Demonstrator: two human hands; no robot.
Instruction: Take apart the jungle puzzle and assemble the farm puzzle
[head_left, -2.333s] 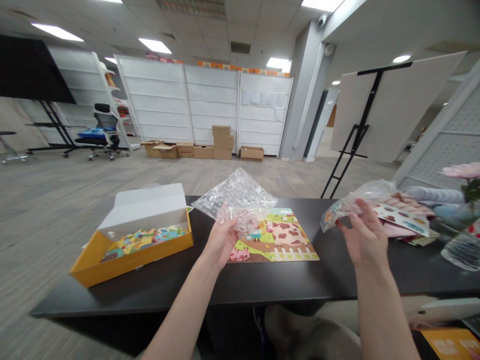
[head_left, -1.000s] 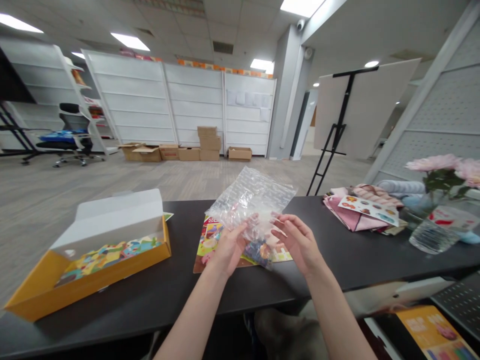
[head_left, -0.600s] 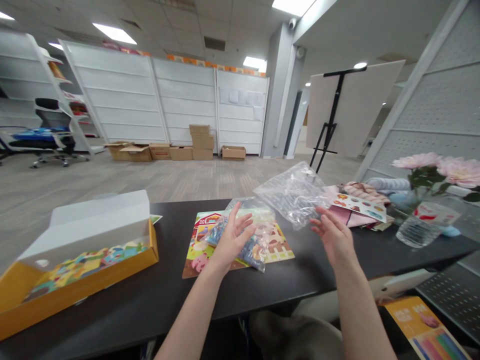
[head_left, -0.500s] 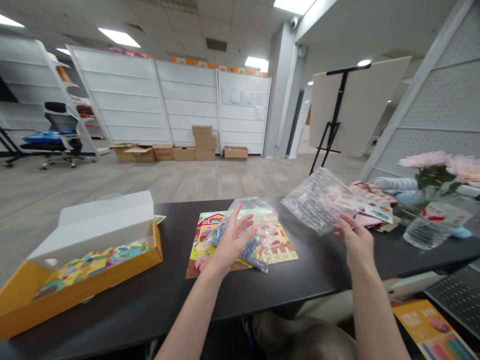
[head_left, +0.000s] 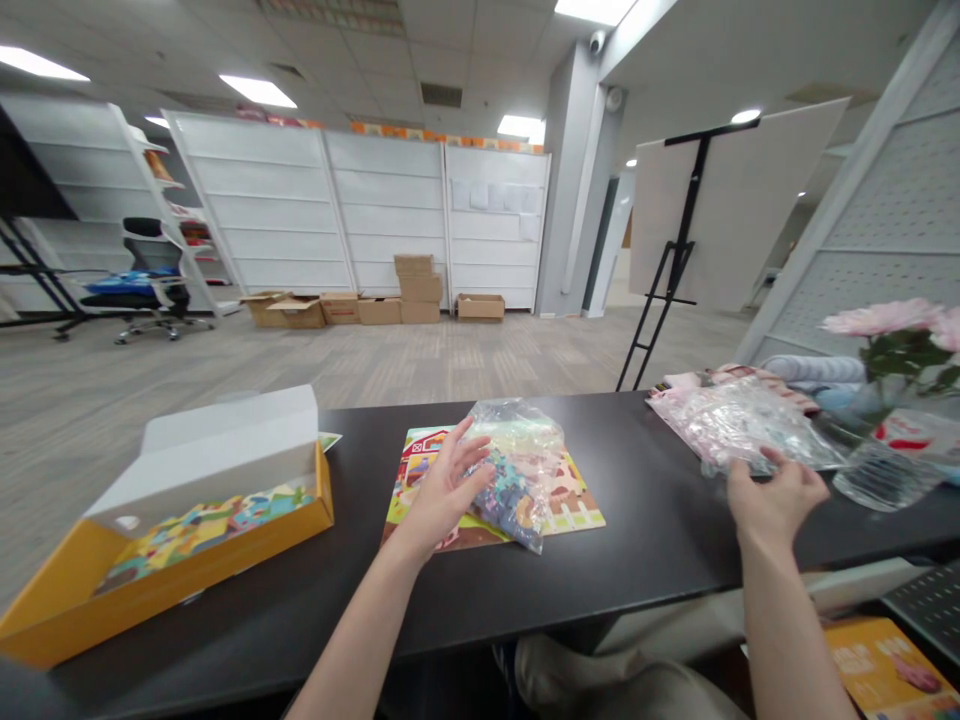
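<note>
My left hand [head_left: 450, 485], fingers spread, is over a clear plastic bag [head_left: 536, 465] holding small blue and multicoloured pieces. That bag rests on a colourful farm-picture board [head_left: 577, 500] showing a red barn and a fence. Whether the fingers touch the bag is unclear. On the right, my right hand [head_left: 776, 500] is at the near edge of an empty-looking crinkled plastic bag [head_left: 739, 425], its thumb and fingers apart. This bag lies over a pile of cloth and flat items.
An open yellow box [head_left: 262, 530] with colourful pieces inside stands on the left of the black table [head_left: 315, 620]. To the right are a water bottle [head_left: 889, 460] and pink flowers [head_left: 885, 318]. An orange package [head_left: 892, 665] lies low at the right.
The crinkled plastic bag moved right and now lies on the pile. My right hand moved right with it and its fingers are apart. My left hand stays over the bag of pieces.
</note>
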